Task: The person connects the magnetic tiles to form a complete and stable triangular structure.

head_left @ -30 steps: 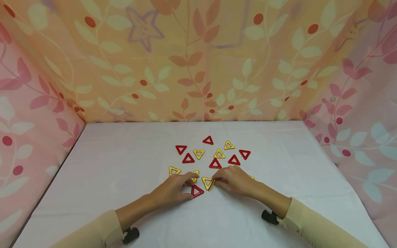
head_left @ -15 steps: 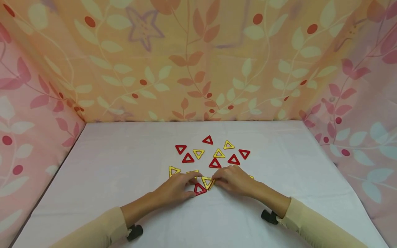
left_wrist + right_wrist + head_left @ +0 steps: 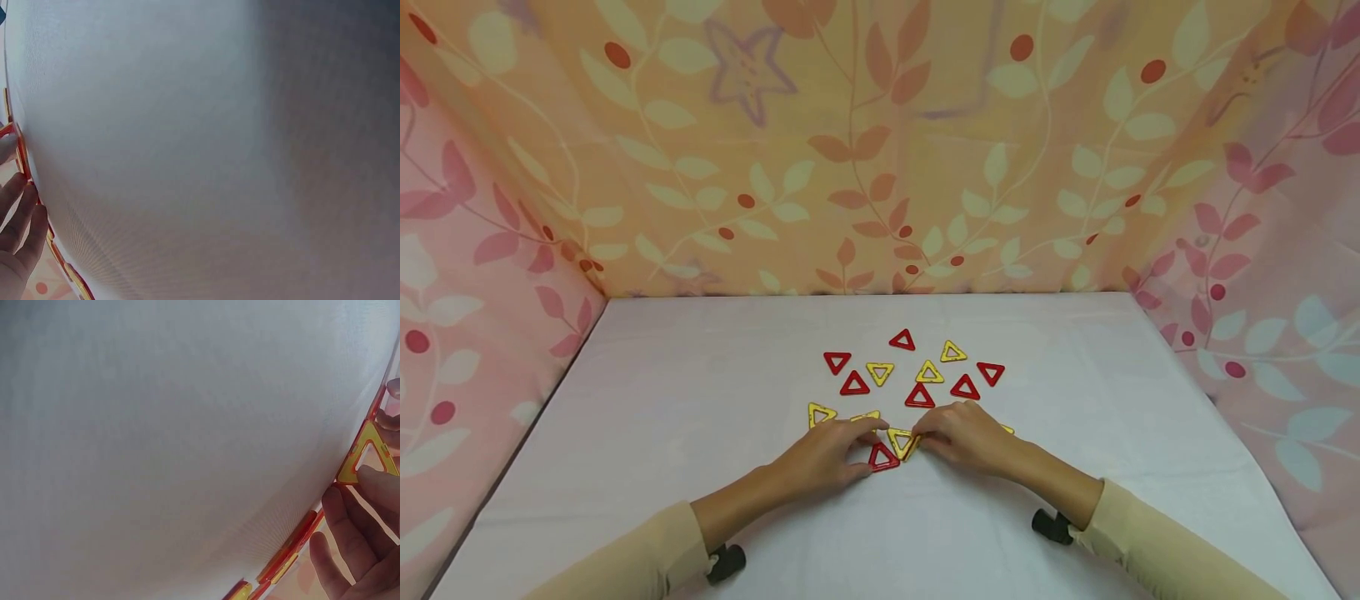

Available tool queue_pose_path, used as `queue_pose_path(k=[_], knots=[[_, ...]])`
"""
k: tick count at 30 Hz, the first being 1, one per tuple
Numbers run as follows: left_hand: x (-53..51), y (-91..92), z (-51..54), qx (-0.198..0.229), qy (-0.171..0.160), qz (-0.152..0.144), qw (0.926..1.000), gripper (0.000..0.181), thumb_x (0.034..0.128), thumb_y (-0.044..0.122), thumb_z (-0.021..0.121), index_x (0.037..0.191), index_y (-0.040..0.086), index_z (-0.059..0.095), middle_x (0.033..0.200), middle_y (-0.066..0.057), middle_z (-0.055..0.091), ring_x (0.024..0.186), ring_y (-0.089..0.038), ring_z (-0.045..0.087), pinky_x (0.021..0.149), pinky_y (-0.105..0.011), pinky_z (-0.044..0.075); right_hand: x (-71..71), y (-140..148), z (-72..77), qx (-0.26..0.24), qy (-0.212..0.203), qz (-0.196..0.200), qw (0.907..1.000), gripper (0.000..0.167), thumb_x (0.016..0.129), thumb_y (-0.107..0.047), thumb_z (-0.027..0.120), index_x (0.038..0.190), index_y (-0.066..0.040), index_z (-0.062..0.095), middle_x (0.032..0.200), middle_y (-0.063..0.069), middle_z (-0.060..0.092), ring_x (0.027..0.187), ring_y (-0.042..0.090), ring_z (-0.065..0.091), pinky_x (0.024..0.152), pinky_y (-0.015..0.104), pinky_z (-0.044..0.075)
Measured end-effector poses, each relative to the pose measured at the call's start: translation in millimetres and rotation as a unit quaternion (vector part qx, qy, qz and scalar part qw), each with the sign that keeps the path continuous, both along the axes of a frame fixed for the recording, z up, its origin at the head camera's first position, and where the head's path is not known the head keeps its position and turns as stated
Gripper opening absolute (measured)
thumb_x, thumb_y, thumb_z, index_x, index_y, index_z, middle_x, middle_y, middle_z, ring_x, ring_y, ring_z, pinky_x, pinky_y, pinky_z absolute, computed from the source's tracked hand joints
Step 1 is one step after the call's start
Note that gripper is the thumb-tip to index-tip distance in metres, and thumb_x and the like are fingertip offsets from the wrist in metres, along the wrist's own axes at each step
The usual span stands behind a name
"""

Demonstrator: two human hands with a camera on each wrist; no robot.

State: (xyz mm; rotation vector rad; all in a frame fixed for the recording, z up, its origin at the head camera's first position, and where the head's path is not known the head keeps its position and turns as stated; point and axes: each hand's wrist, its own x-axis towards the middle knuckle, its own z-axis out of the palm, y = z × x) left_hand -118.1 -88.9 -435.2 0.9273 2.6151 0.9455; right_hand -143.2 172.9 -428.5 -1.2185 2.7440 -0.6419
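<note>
My left hand has its thumb and fingers on a red triangle, gripping it at its left side. Just right of that, a yellow triangle lies flat with its point toward me. My right hand pinches another yellow triangle, which stands tilted against the flat one's right edge; the right wrist view shows the thumb on this yellow triangle. Beneath the left hand's fingers, a yellow triangle is partly hidden. In the left wrist view only the left hand's fingers show at the edge.
Behind the hands lie several red triangles and yellow triangles. One yellow triangle is by the left hand's knuckles, another mostly behind the right hand. Patterned curtains stand around the white table.
My left hand has slid slightly right with the red triangle, close to the flat yellow one. The yellow triangle under its fingers has turned. The right hand has stayed in place.
</note>
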Motion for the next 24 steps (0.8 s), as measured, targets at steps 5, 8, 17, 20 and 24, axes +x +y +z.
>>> queue_pose_path(k=[5,8,17,20,24], knots=[[0.1,1.1,0.9,-0.010,0.003,0.002,0.9999,0.056,0.0828,0.016,0.082,0.135,0.013,0.060,0.116,0.007,0.071,0.110,-0.009,0.063,0.098,-0.036,0.050,-0.1,0.7,-0.8,0.002,-0.006,-0.003,1.0000,0.022,0.088,-0.017,0.076,0.110,-0.013,0.077,0.102,-0.006,0.075,0.097,0.009,0.069,0.086,0.031,0.055],[-0.7,1.5,0.7,-0.008,0.004,0.002,1.0000,0.056,0.0830,0.013,0.082,0.135,0.013,0.060,0.117,0.006,0.071,0.111,-0.009,0.063,0.099,-0.036,0.049,-0.2,1.2,-1.3,0.005,-0.009,-0.004,0.9999,0.023,0.088,-0.018,0.076,0.110,-0.013,0.077,0.102,-0.006,0.074,0.098,0.009,0.069,0.086,0.031,0.055],[-4.7,0.5,-0.4,-0.004,-0.004,0.003,1.0000,0.060,0.0825,0.014,0.082,0.137,0.012,0.058,0.118,0.005,0.069,0.109,-0.009,0.063,0.097,-0.033,0.051,-0.6,0.6,0.4,0.005,-0.006,-0.002,1.0000,0.023,0.088,-0.018,0.077,0.110,-0.012,0.077,0.102,-0.005,0.075,0.098,0.010,0.069,0.087,0.032,0.055],[-5.8,1.0,-2.0,0.005,-0.009,0.000,0.9999,0.059,0.0832,0.012,0.081,0.137,0.012,0.058,0.117,0.005,0.069,0.106,-0.008,0.064,0.094,-0.028,0.052,-0.9,0.6,0.3,0.006,-0.005,-0.002,1.0000,0.022,0.088,-0.018,0.076,0.110,-0.012,0.077,0.102,-0.005,0.075,0.098,0.010,0.069,0.087,0.032,0.055],[-7.6,2.1,-3.5,0.022,-0.011,-0.006,0.9997,0.056,0.0836,0.008,0.080,0.135,0.010,0.058,0.115,0.002,0.070,0.099,-0.009,0.065,0.089,-0.025,0.053,-1.4,0.7,-0.3,0.004,-0.005,0.000,1.0000,0.021,0.088,-0.017,0.076,0.109,-0.012,0.077,0.101,-0.006,0.075,0.098,0.009,0.069,0.086,0.032,0.055]])
